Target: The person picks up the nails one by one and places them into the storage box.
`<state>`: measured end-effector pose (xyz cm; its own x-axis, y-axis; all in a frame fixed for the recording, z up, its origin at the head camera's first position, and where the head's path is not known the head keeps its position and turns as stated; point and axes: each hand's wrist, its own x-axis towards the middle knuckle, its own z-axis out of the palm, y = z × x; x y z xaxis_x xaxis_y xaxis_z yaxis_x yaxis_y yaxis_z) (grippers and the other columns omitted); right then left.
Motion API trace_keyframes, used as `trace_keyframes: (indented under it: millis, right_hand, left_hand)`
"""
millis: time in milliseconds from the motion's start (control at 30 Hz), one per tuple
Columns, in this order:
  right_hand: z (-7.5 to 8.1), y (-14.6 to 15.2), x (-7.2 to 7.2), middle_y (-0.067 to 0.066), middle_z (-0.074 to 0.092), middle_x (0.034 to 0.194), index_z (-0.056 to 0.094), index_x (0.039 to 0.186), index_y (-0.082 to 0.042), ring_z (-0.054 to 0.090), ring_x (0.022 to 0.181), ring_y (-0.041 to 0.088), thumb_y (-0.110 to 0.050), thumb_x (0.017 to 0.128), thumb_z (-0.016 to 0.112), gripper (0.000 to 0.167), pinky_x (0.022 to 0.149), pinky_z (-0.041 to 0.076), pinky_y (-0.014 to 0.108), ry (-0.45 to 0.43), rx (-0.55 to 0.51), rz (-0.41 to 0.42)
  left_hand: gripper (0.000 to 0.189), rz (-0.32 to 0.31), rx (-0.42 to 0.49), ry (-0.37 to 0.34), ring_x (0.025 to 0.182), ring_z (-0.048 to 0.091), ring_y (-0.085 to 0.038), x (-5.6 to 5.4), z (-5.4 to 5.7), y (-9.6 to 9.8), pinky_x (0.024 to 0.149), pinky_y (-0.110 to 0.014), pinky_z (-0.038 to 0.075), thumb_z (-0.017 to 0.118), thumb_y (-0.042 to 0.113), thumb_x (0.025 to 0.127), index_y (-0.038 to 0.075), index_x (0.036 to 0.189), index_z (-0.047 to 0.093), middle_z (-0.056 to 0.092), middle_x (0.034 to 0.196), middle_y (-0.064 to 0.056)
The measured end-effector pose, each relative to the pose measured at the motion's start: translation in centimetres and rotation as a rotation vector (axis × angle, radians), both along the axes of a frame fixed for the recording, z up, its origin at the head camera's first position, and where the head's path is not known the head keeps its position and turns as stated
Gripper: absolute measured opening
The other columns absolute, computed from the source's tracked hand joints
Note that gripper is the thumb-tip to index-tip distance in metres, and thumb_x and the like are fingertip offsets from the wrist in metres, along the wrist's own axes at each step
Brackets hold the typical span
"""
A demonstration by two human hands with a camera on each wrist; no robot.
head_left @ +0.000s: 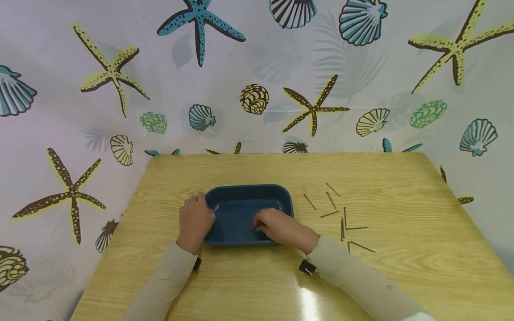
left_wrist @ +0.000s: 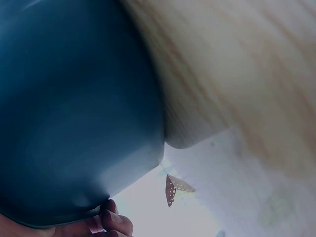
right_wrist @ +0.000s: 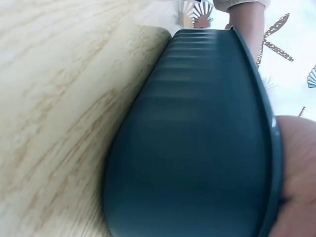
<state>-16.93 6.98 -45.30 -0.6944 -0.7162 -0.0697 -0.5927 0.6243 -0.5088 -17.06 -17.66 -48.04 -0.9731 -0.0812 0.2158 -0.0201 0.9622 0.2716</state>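
A dark blue rectangular tray (head_left: pixel 249 187) stands on the wooden table, its long sides running left to right. My left hand (head_left: pixel 196 218) grips its left rim, and in the left wrist view the fingertips (left_wrist: pixel 118 223) curl around the wall. Over the inside of the tray reaches my right hand (head_left: pixel 277 225), with thumb and fingers pinching a thin nail (head_left: pixel 250 228) that points left. The right wrist view shows mostly the tray's outer wall (right_wrist: pixel 187 133), with part of the right hand (right_wrist: pixel 298 173) beyond the rim; the nail is hidden there.
Several loose nails (head_left: pixel 345 218) lie scattered on the table to the right of the tray, some touching or crossing. The wood-grain table (head_left: pixel 192 171) meets a hanging cloth (head_left: pixel 249 53) printed with starfish and shells at its back and sides.
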Motion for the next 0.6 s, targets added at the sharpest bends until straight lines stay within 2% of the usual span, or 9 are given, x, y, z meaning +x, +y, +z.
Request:
trace_keyframes:
  millis: [200,600]
  right_hand:
    - [-0.16,-0.32,-0.40,-0.001,0.065,0.092,0.068,0.097,-0.009,0.060,0.083,0.010,-0.008,0.091,0.058,0.012,0.069,0.047,0.025,-0.024,0.049,-0.013]
    - [-0.49,-0.52,-0.61,0.003,0.066,0.101,0.069,0.101,-0.010,0.061,0.089,0.013,-0.009,0.092,0.054,0.018,0.073,0.048,0.028,-0.051,0.125,-0.037]
  left_hand:
    - [0.010,-0.003,0.008,-0.010,0.069,0.046,-0.032,0.08,0.25,0.05,0.061,-0.043,0.036,0.047,0.005,0.083,0.003,0.090,0.052,0.050,0.080,-0.014]
    - [0.015,-0.007,0.000,-0.028,0.073,0.048,-0.033,0.02,0.38,0.10,0.063,-0.045,0.037,0.046,0.007,0.084,0.001,0.097,0.052,0.051,0.083,-0.015]
